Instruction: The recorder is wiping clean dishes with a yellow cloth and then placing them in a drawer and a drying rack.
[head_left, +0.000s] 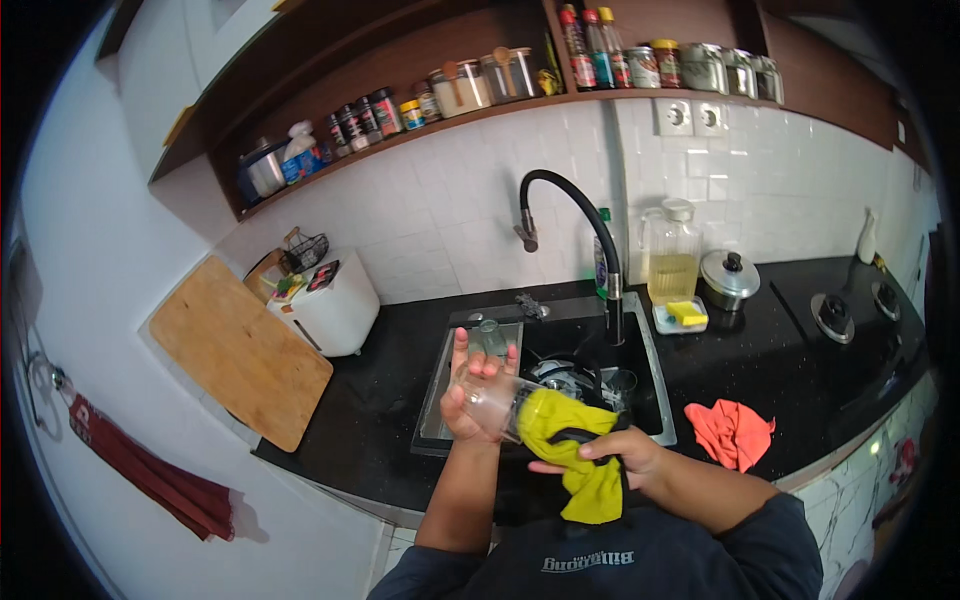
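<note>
My left hand (466, 420) grips a clear see-through container (496, 403), which lies on its side above the front of the sink. Its wide end points right, where a yellow-green cloth (570, 427) with black trim is bunched against it. Whether part of the cloth sits inside the container is hard to tell. The cloth is held in my right hand (634, 455), its lower part hanging down in front of my shirt. Below both hands is the black sink (652, 367), with dishes (559, 379) in its basin. A small glass (493, 337) stands on the left drainboard.
A black flexible faucet (581, 195) arches over the basin. To the right are an orange cloth (729, 435), a yellow sponge (686, 313) on a dish, a glass pitcher (673, 262) and a lidded pot (730, 281). A wooden board (240, 352) leans at left beside a white appliance (334, 307).
</note>
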